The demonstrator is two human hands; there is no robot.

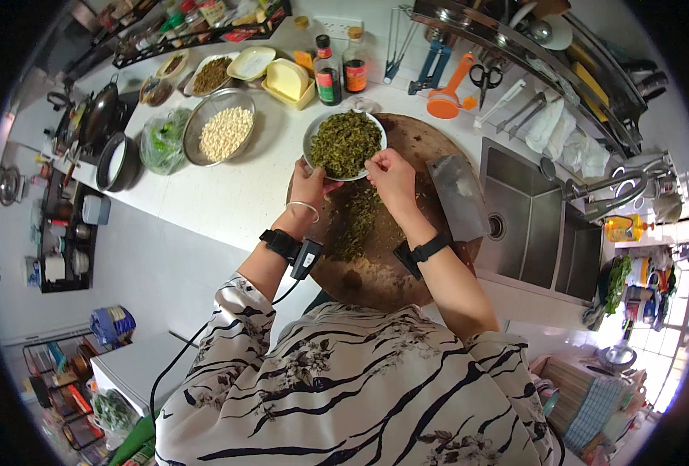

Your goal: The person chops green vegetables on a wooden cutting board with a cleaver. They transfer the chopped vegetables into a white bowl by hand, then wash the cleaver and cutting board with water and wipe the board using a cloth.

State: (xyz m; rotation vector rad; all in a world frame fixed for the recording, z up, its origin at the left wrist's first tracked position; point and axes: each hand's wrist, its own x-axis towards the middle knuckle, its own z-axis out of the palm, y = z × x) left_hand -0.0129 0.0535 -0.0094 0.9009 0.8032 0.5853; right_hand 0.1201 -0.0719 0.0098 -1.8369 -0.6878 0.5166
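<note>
A white bowl (308, 152) full of chopped dark-green vegetable (344, 143) is over the far part of a round wooden chopping board (373, 285). At its near left side, my left hand (309, 187) grips the rim, thumb on top and fingers underneath. The curled, pinched fingers of my right hand (392, 177) meet the rim at the near right; whether they grip the bowl or a bit of greens is hidden. Loose chopped greens (353, 227) are scattered across the board below the bowl. To the right of my right hand, a broad cleaver blade (460, 201) lies over the board's edge.
A metal strainer bowl (190, 137) of pale beans or kernels stands left, beside a plastic bag of greens (164, 140). Sauce bottles (327, 76) and a yellow container (289, 87) line the back. A steel sink (513, 209) lies right, with orange (444, 102) and black-handled tools behind.
</note>
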